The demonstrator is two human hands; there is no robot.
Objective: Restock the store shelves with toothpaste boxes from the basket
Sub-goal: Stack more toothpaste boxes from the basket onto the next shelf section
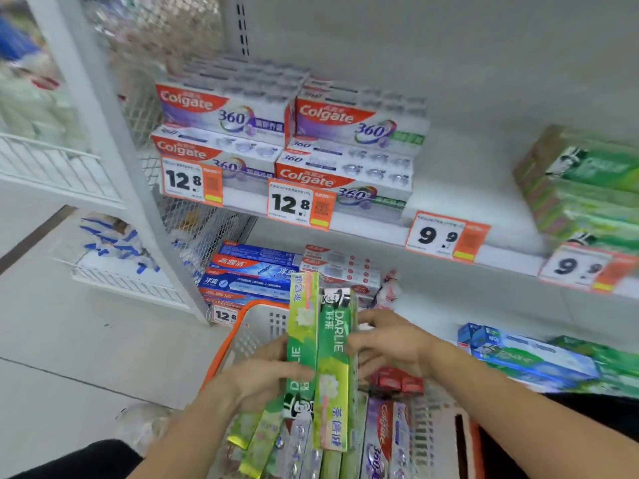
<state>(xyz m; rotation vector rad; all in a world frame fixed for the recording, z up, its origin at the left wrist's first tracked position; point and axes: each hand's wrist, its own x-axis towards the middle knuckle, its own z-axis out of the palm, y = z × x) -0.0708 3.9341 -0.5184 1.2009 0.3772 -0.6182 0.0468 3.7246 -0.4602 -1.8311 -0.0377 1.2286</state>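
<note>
You hold two green Darlie boxes [320, 354] upright and side by side above the basket [256, 326]. Your left hand [266, 373] wraps the left box from its side, thumb across the front face. Your right hand [387, 344] presses the right box's edge, fingers curled toward it; how far they wrap behind is hidden by the box itself.

The basket sits below your hands, white mesh with an orange rim, its near end cut off by the frame's bottom edge. Inside lie more green boxes [257, 440] and a purple Colgate box [380, 440], partly covered by your arms and the held pair. Small red packs [397, 382] show just under your right wrist, too blurred to read.

On the upper shelf [373, 233], Colgate 360 boxes [287, 133] stand stacked in two columns behind 12.8 price tags [301, 205]. A gap lies behind the 9.9 tag [446, 236]. At the far right a green stack [587, 188] is smeared by motion and cut off by the frame.

The lower shelf holds blue boxes [252, 271], half hidden behind the held pair, and blue-green boxes [532, 357] at right, also blurred.
</note>
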